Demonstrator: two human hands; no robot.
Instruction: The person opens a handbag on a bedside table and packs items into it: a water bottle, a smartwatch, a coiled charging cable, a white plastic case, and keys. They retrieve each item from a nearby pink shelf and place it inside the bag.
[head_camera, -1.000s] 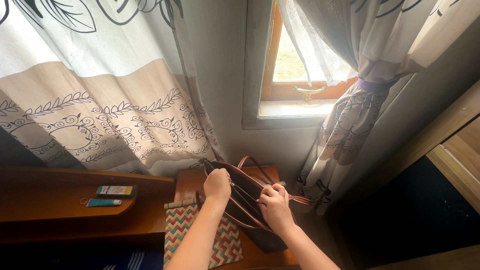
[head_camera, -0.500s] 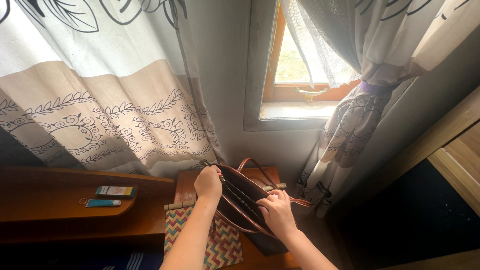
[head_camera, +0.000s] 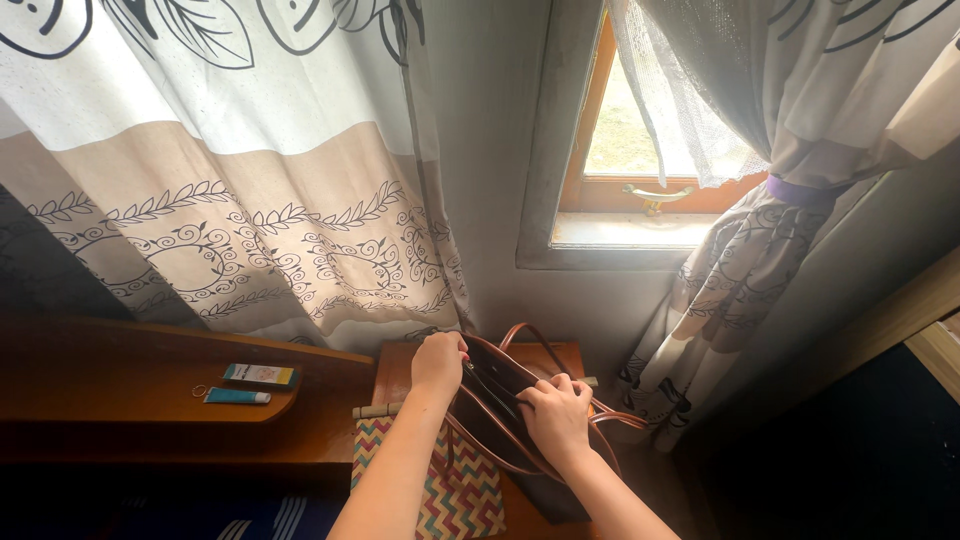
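Note:
A dark brown leather handbag (head_camera: 500, 425) with thin strap handles stands on a small wooden table (head_camera: 395, 375) below the window. My left hand (head_camera: 438, 362) grips the bag's top edge at its far left end. My right hand (head_camera: 555, 412) pinches the top edge further right, fingers closed at the opening. The bag's inside is dark and I cannot see its contents. Under the bag lies a mat with a colourful zigzag pattern (head_camera: 455, 495).
A dark wooden shelf (head_camera: 150, 420) at left carries a small flat box (head_camera: 260, 376) and a blue tube on a key ring (head_camera: 235, 396). Patterned curtains (head_camera: 220, 200) hang behind. A wooden-framed window (head_camera: 640, 150) with a tied-back curtain (head_camera: 760, 250) is at right.
Both hands have shifted slightly along the bag's top edge, and the left hand now sits at the far end. The view has tilted a little.

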